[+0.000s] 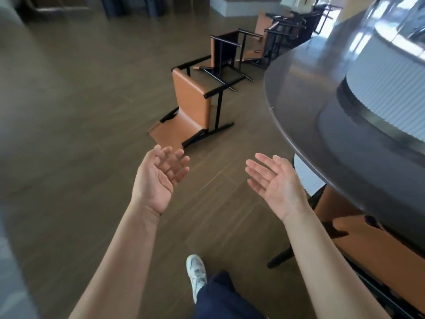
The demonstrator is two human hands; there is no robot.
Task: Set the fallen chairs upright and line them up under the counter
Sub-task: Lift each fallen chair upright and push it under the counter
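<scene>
Both hands reach forward, palms turned up and inward. The left hand (158, 178) is open with its fingers (177, 162) loosely bent, holding nothing. The right hand (273, 180) is open with its fingers (257, 169) nearly straight, also holding nothing. The nearest fallen chair (193, 111) lies on its side on the floor (80, 134), just beyond the left fingertips and ahead-left of the right ones. A second fallen chair (226, 51) and a third (264, 31) lie farther along the curved counter (310, 100). An upright chair (372, 240) stands under the counter beside the right forearm.
</scene>
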